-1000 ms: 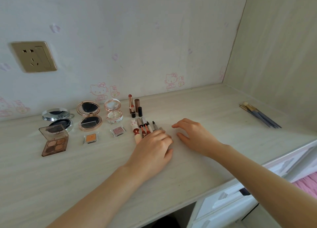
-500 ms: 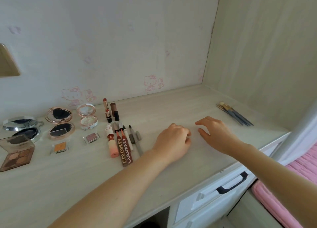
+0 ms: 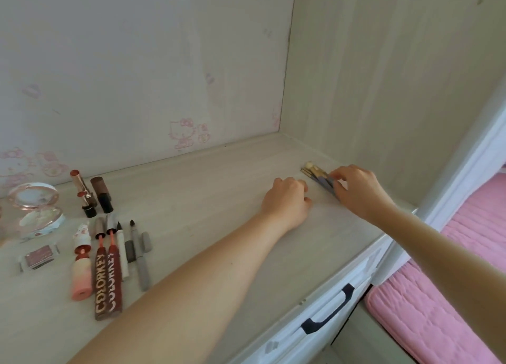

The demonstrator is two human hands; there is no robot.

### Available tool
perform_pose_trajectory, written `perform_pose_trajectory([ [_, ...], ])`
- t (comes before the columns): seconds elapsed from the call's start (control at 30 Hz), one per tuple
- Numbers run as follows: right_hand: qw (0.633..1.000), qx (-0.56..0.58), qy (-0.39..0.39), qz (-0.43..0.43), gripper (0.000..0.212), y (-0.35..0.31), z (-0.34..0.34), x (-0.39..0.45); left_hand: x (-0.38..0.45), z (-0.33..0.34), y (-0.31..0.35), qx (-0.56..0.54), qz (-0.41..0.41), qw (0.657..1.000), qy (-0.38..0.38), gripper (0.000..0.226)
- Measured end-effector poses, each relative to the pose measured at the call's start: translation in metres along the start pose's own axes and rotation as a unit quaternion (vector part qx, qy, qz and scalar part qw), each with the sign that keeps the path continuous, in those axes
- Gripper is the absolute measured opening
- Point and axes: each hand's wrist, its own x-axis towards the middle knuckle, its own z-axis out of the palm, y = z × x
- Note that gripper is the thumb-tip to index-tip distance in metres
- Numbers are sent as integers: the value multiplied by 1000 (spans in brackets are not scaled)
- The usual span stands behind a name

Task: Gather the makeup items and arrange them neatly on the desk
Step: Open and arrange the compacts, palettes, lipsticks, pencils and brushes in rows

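Brushes: the makeup brushes (image 3: 319,178) are lying bundled flat on the desk (image 3: 208,188) near the right-hand wall, well apart from the arranged items at the left.
Long axis: the bundle is running diagonally, bristle tips pointing to the far left and handles coming toward the near right, under the right hand.
Right hand: the right hand (image 3: 356,191) is sitting over the handle end, fingers curling down onto the bundle; it seems to be pinching the handles, though the fingertips are hiding the contact.
Left hand: the left hand (image 3: 287,202) is resting on the desk just beside the brushes, on their left, fingers loosely curled and holding nothing.
Nearer hand: the right hand is plainly the one placed for the lift; the left is waiting alongside.
Coming move: judging by the task, the bundle is needing to travel leftward across the bare middle of the desk toward the row.
In the way: the left hand and forearm are lying across that path.
Arranged group: the lip gloss tubes (image 3: 107,273), pencils (image 3: 137,254), lipsticks (image 3: 91,196), an open compact (image 3: 35,210) and a small eyeshadow pan (image 3: 38,256) are lying in rows at the left.
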Motion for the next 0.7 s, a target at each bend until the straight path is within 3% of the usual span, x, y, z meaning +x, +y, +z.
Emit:
perform_pose_trajectory([
  [0.2,988,73,-33,133,27,27,-5,28,40,19,22,31,-71,996,36,32],
  [0.37,990,28,-74,114,29,24,-1,43,65,27,34,66,-119,990,29,40],
  [0.7,989,-46,-89,106,21,25,10,53,78,28,42,37,-176,984,7,22],
])
